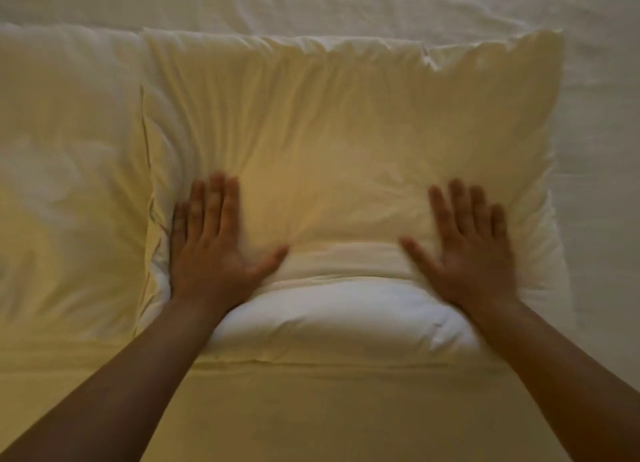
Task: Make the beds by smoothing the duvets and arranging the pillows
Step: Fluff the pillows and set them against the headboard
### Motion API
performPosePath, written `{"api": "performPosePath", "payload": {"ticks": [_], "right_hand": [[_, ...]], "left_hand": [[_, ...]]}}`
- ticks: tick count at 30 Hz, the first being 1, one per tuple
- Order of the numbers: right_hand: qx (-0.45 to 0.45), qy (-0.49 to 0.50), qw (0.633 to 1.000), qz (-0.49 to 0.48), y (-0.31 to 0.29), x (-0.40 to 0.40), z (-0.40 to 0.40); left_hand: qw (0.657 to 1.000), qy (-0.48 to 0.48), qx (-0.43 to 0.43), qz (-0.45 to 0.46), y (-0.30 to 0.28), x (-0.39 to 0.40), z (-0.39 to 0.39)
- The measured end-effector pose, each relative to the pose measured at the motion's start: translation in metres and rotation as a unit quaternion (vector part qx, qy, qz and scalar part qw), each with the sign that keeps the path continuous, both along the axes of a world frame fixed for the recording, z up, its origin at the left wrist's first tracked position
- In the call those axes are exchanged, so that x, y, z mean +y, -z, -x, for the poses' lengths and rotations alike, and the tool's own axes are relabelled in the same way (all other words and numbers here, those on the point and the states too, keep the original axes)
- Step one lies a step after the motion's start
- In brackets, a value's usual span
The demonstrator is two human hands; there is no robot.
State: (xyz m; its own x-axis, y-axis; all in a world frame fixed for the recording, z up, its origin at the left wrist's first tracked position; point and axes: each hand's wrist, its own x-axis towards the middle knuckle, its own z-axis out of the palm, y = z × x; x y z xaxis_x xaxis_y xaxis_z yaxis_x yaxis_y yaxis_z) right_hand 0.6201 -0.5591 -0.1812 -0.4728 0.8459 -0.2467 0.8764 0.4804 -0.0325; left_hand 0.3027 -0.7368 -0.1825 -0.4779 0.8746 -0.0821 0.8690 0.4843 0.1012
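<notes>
A cream pillow (346,125) lies flat in the middle of the view, its case creased. At its near edge the white inner cushion (332,316) bulges out of the case opening. My left hand (211,250) presses flat on the pillow's near left part, fingers straight and thumb spread. My right hand (467,250) presses flat on the near right part in the same way. A second cream pillow (65,184) lies beside it on the left, touching it. The hands are slightly blurred.
The cream sheet (311,420) covers the mattress in front of the pillows. Wrinkled pale bedding (381,4) runs along the far side and down the right side (606,184).
</notes>
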Motion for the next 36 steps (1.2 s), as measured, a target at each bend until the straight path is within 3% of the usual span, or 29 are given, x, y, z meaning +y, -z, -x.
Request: {"api": "performPosePath", "payload": {"ticks": [4, 8, 13, 19, 24, 26, 28, 32, 36], "right_hand": [[-0.006, 0.063, 0.998, 0.012, 0.005, 0.01, -0.033], [0.013, 0.118, 0.992, 0.034, -0.007, -0.01, 0.007], [0.103, -0.015, 0.994, 0.034, -0.002, -0.095, 0.069], [0.023, -0.028, 0.999, -0.012, 0.017, -0.097, 0.007], [-0.02, -0.009, 0.998, 0.064, -0.009, -0.086, -0.033], [-0.005, 0.003, 0.992, 0.127, -0.032, -0.084, -0.031], [0.064, 0.013, 0.981, 0.185, -0.065, -0.078, -0.022], [0.198, 0.034, 0.955, 0.22, -0.165, -0.062, 0.005], [0.28, -0.014, 0.938, 0.203, -0.277, -0.065, 0.036]], "left_hand": [[0.998, -0.039, 0.009, 0.042, -0.003, -0.009, 0.012], [0.987, -0.142, -0.015, 0.069, -0.018, 0.011, -0.028], [0.999, -0.006, -0.029, 0.027, -0.009, 0.001, -0.104], [0.996, 0.033, -0.055, 0.066, 0.008, -0.06, -0.081], [0.989, -0.005, -0.077, 0.125, -0.018, -0.068, -0.066], [0.981, -0.022, -0.092, 0.172, -0.037, -0.062, -0.065], [0.967, -0.049, -0.153, 0.199, -0.068, -0.051, -0.061], [0.924, -0.145, -0.341, 0.09, -0.167, -0.028, -0.048], [0.925, -0.141, -0.353, 0.014, -0.285, -0.022, -0.035]]}}
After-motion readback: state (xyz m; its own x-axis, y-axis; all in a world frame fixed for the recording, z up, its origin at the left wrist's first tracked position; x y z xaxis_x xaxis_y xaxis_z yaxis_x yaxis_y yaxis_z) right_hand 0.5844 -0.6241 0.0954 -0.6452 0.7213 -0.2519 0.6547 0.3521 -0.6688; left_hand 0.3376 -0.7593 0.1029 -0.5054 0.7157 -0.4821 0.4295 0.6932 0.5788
